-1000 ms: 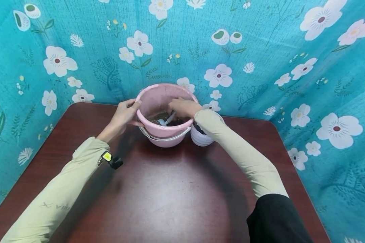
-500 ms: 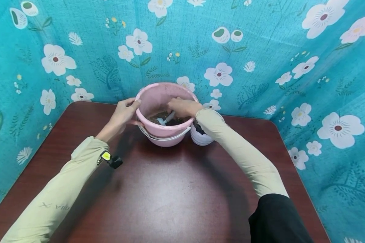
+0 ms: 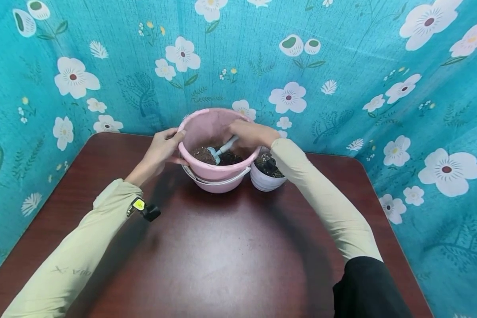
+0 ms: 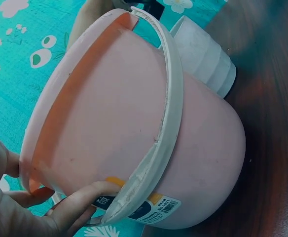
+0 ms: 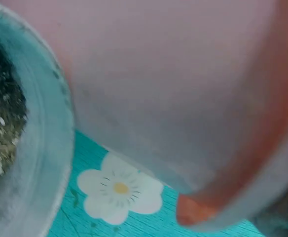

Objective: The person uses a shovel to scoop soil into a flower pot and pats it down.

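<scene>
A pink bucket [image 3: 218, 176] with a white handle [image 4: 173, 98] stands at the table's back, dark soil [image 3: 202, 154] inside. The left hand [image 3: 163, 148] grips its left rim; in the left wrist view, the thumb lies at the rim and fingers reach under it toward the handle. Inside the bucket, the right hand [image 3: 244, 132] holds a small light-blue garden trowel [image 3: 224, 148], its blade at the soil. The fingers round its grip are partly hidden. Right of the bucket stands a white ribbed pot [image 3: 265, 180] containing soil; the right wrist view shows its rim and light flecks within.
The dark red-brown table [image 3: 206, 251] extends in front of the bucket and to both sides. A blue curtain with flowers [image 3: 246, 57] hangs close behind the bucket and pot. The right forearm passes over the pot's right side.
The right hand has shifted slightly up and to the right, with the trowel tilting more upright. More of the white pot's soil shows. The left hand stays on the bucket's rim.
</scene>
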{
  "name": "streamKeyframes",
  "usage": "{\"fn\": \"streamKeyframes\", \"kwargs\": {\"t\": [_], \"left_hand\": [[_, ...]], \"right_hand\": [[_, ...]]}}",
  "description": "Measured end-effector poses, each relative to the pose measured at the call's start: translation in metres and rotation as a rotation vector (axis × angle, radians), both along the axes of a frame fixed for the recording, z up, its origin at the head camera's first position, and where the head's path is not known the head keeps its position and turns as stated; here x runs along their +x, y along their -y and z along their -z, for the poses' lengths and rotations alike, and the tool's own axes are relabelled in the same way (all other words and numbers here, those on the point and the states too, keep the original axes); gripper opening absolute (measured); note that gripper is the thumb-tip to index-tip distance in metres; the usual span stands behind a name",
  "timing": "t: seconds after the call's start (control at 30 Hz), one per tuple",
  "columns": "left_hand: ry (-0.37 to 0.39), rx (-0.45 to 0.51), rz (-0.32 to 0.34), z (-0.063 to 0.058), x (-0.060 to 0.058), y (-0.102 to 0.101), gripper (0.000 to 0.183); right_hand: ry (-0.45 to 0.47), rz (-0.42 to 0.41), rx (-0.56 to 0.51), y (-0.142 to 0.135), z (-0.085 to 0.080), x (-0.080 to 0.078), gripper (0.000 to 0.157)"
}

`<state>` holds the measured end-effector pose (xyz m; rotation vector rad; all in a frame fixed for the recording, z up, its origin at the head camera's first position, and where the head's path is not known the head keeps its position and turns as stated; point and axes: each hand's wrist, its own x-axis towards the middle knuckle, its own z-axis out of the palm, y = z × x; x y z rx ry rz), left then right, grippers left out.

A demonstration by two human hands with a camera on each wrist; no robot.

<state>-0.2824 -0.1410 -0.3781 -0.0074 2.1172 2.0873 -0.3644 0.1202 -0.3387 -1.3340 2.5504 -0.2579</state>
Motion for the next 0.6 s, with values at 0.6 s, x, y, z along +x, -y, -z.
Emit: {"fn": "streamKeyframes", "kwargs": {"t": [0.6], "left_hand": [[-0.015,-0.007,0.0,-0.002,0.001,0.0,0.051]], "right_hand": [[-0.023,-0.004,-0.195,-0.036,-0.03,0.004,0.029]]}}
